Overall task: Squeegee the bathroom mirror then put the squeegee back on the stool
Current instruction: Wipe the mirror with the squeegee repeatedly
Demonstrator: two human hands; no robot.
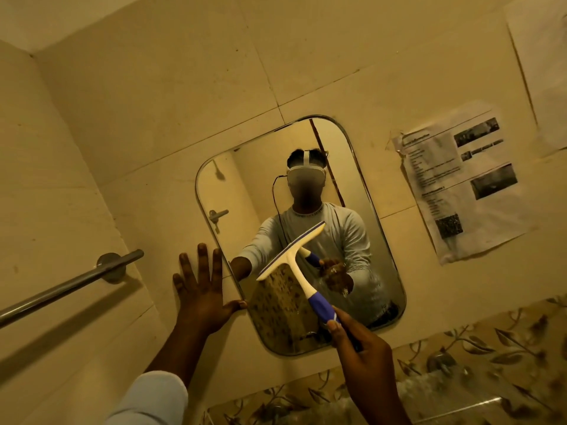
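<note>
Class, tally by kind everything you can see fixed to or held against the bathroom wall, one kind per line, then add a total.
Mirror: 1
Squeegee: 1, gripped by the right hand
Printed paper sheets: 2
Metal towel bar: 1
Hand pressed flat beside the mirror, the left hand: 1
Total: 6

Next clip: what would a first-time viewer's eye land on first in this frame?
First, the white squeegee with the blue handle at centre, gripped by the right hand, its blade against the rounded mirror. Next, the left hand spread flat on the tiled wall, thumb at the mirror's left edge. Off to the sides sit a metal towel bar at left and a printed sheet taped at right.
</note>
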